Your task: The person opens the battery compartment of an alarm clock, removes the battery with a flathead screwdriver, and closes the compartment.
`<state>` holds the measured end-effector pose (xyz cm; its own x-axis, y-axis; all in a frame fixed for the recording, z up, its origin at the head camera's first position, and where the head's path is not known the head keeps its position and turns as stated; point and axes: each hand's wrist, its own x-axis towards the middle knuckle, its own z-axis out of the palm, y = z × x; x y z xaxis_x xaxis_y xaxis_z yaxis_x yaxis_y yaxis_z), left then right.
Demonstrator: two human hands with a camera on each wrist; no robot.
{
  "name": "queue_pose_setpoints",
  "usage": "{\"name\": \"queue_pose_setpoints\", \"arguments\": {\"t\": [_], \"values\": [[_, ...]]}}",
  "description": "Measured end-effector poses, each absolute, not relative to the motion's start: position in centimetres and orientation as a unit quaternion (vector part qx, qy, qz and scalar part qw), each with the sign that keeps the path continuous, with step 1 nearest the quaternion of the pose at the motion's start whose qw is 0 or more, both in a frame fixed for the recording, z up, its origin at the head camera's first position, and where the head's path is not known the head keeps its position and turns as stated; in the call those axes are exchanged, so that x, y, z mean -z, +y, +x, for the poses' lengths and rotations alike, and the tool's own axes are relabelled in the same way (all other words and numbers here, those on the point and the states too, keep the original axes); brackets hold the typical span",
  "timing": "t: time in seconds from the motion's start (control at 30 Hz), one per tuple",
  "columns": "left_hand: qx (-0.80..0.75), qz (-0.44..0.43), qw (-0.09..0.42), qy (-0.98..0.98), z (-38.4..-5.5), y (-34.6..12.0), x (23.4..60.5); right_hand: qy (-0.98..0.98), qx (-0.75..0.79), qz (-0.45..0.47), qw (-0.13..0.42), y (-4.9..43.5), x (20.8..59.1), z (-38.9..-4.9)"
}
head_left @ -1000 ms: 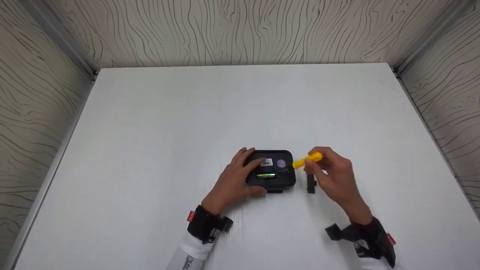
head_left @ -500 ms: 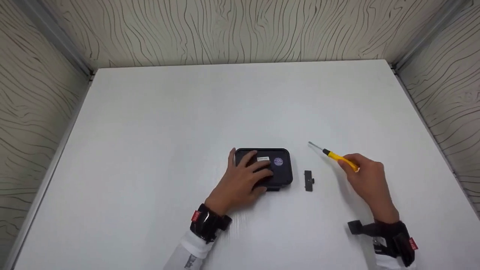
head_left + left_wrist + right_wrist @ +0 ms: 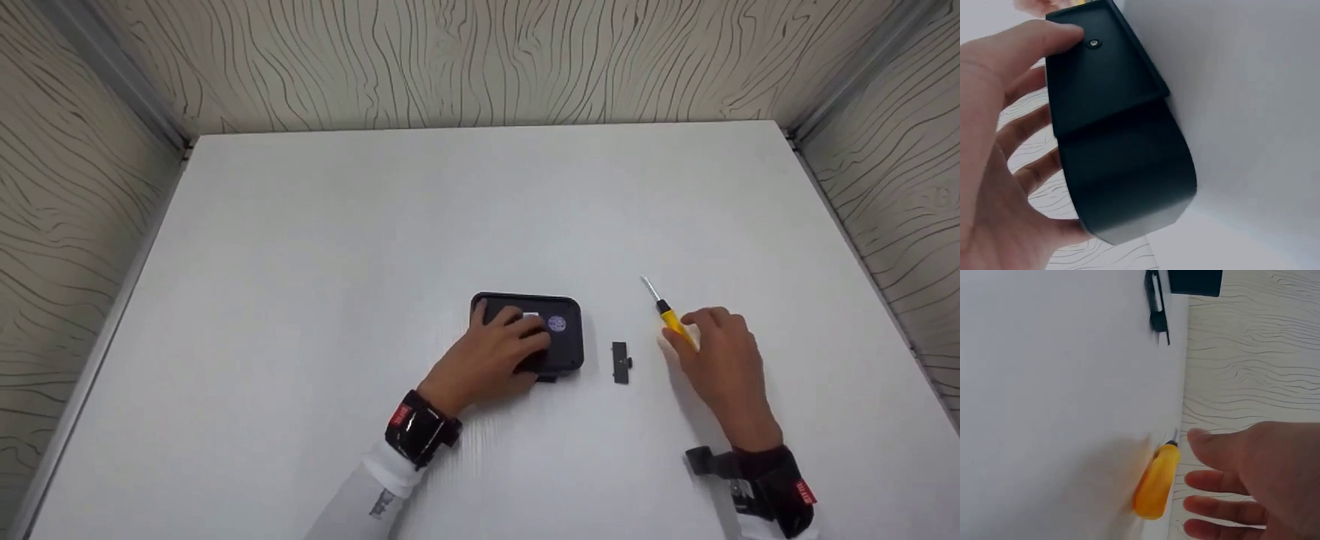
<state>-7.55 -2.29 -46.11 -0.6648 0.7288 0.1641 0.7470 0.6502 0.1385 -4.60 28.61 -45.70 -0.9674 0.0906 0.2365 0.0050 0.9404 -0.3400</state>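
In the head view a black rounded-rectangular device (image 3: 568,346) lies on the white table with its stickered side up. My left hand (image 3: 491,356) grips it, fingers bent over its top and thumb at the near side. The left wrist view shows the device's smooth black side (image 3: 1123,174) and a small screw (image 3: 1094,43) close to my thumb. Beside my right hand (image 3: 724,364) a yellow-handled screwdriver (image 3: 670,316) rests on the table. Its handle (image 3: 1158,484) is apart from my loosely bent fingers in the right wrist view. The battery compartment is hidden under my left hand.
A small dark battery cover (image 3: 620,363) lies between the device and the screwdriver. The white table (image 3: 337,225) is bounded by wood-grain patterned panels (image 3: 480,60) at the back and both sides.
My right hand has drawn the screwdriver away from the device to the right, laid it down and let go. My left hand has shifted over the battery compartment, hiding the battery seen earlier.
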Motion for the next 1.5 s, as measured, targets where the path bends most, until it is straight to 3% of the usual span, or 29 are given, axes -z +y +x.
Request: {"name": "queue_pose_setpoints", "arguments": {"t": [0.1, 0.3, 0.5, 0.57, 0.77, 0.9, 1.0, 1.27, 1.5], "values": [[0.146, -0.39, 0.049, -0.908, -7.6, -2.6, 46.2, -0.97, -0.207, 0.022, 0.125, 27.0, 45.6, -4.3], [0.308, -0.354, 0.07, -0.88, -7.6, -3.3, 47.0, -0.971, -0.236, 0.027, -0.032, 24.3, 46.1, -4.2], [0.519, -0.216, 0.087, -0.823, -8.1, -8.7, 46.6, -0.96, -0.267, 0.016, -0.082, 23.7, 46.3, -5.0], [0.521, -0.163, 0.072, -0.835, -8.5, -10.9, 47.1, -0.958, -0.277, 0.028, -0.063, 24.1, 46.1, -5.0], [0.405, -0.071, -0.031, -0.911, -9.2, -14.0, 48.3, -0.936, -0.331, 0.092, 0.074, 23.9, 45.4, -4.9], [0.351, -0.065, -0.04, -0.933, -9.4, -14.6, 48.5, -0.916, -0.372, 0.139, 0.064, 22.8, 44.4, -4.8], [0.324, -0.08, -0.02, -0.942, -9.5, -14.8, 48.3, -0.918, -0.357, 0.164, 0.056, 21.8, 43.8, -4.6], [0.292, -0.135, 0.024, -0.946, -9.1, -13.4, 47.8, -0.941, -0.224, 0.221, 0.124, 17.6, 44.6, -4.4], [0.349, -0.27, -0.085, -0.893, -8.6, -8.2, 47.8, -0.926, -0.215, 0.24, 0.198, 15.0, 46.6, -4.3]]}}
